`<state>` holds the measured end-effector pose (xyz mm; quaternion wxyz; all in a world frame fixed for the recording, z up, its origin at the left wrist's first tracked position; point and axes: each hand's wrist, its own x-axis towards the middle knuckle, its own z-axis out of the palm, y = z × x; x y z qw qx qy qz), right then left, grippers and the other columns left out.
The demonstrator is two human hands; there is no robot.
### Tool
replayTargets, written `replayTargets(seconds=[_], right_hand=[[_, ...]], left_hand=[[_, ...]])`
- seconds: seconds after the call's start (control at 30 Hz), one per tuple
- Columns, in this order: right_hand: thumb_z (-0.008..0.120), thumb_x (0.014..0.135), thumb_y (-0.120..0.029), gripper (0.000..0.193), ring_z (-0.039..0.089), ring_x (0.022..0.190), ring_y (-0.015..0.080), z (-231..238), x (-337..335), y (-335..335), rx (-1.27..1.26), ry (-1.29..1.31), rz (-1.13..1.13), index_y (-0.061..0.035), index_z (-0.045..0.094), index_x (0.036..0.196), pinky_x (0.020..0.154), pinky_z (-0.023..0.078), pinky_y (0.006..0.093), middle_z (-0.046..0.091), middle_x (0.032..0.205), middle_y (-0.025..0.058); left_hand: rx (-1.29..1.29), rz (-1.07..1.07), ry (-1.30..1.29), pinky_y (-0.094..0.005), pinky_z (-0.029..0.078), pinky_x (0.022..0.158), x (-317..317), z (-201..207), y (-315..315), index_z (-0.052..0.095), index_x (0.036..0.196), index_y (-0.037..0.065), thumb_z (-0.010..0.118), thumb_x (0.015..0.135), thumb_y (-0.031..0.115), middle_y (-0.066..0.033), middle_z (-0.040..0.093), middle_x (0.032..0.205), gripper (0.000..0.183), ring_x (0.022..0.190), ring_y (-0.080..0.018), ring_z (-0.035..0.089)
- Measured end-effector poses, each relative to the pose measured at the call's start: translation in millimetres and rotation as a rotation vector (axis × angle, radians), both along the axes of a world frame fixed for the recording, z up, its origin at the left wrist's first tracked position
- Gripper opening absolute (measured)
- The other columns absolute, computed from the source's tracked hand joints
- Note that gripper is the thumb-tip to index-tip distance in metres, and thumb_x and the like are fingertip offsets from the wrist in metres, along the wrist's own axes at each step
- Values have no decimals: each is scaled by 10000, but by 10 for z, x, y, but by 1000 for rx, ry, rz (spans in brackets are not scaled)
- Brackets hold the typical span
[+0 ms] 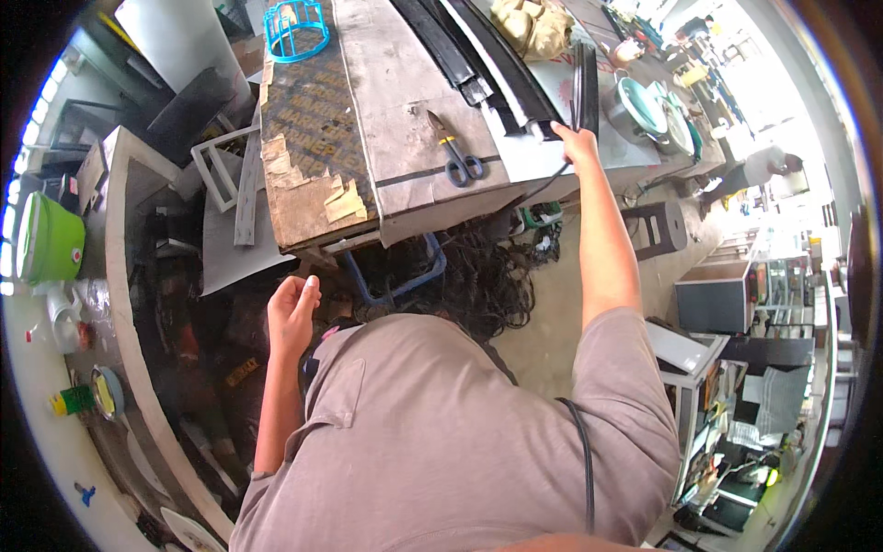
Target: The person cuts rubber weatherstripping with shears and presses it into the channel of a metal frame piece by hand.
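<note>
My right hand (575,145) reaches out over the table, its fingers closed at the near end of a black strip (520,97). A thin dark length trails from below that hand over the table's front edge. More long black strips (428,41) lie beside it, running toward the far side. My left hand (292,313) hangs near the table's left front corner, fingers curled in and thumb on top, with nothing visible in it. Scissors (452,152) with dark handles lie on the table between the two hands, their blades pointing away from me.
The table (395,129) has a torn board on its left, with a blue plastic cage (296,32) at the back. Pots (636,106) stand on the right. Below, a tangle of black strips (487,285) lies by a blue frame (405,276). A dark stool (655,228) stands right.
</note>
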<state>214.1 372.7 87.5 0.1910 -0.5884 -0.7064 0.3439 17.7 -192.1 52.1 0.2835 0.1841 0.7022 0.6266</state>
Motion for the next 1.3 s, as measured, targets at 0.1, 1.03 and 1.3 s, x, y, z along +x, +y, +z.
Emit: replayTargets(seconds=[0.1, 1.03, 1.3], right_hand=[[614, 947, -279, 262, 327, 430, 47, 90, -69, -226, -544, 517, 45, -22, 624, 995, 522, 400, 288, 513, 658, -50], [604, 978, -207, 226, 563, 638, 118, -199, -517, -2967, -132, 468, 328, 3, 684, 967, 591, 441, 294, 659, 735, 47], [647, 903, -115, 307, 675, 890, 399, -511, -349, -3545, 77, 353, 530, -12, 632, 1191, 696, 532, 381, 671, 934, 254]], left_hand=[[-70, -65, 26, -226, 401, 588, -35, -34, 86, 598, 820, -5, 638, 969, 245, 6, 578, 723, 294, 664, -55, 506], [255, -462, -314, -312, 515, 730, -505, 445, 2399, 620, 1137, -23, 721, 863, 180, -84, 676, 964, 356, 837, -142, 632], [215, -453, -468, -310, 563, 734, -382, -66, 1521, 622, 1119, -3, 654, 861, 39, -99, 709, 1013, 263, 835, -174, 688]])
